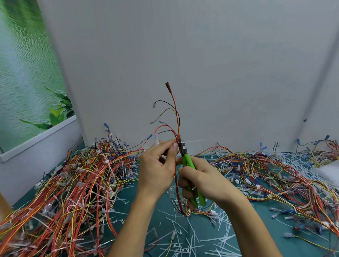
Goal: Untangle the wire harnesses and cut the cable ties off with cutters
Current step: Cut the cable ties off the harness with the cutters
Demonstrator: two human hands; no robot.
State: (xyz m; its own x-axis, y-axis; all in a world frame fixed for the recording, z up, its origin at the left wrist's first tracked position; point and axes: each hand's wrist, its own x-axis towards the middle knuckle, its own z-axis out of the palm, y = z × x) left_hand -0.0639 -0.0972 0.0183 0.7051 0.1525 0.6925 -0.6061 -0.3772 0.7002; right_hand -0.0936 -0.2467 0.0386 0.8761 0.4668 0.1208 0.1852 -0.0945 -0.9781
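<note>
Head view: our left hand [157,168] pinches wire harness [177,118] upright at centre. Right hand [203,178] wraps green cutters [186,159], tips at bundle, 3 o'clock of left thumb. Our judgement: nip tie only, blades clear of insulation, squeeze slowly. Tangled pile [69,184] at 9 o'clock on worktop [261,210].

The left hand [157,168] pinches a wire harness [176,177] upright just left of the green-handled cutters [186,161], which the right hand [203,180] grips. Tangled harness piles [69,194] lie on both sides of the cutters, and below them cut cable ties [191,242] litter the green desk [269,217].
</note>
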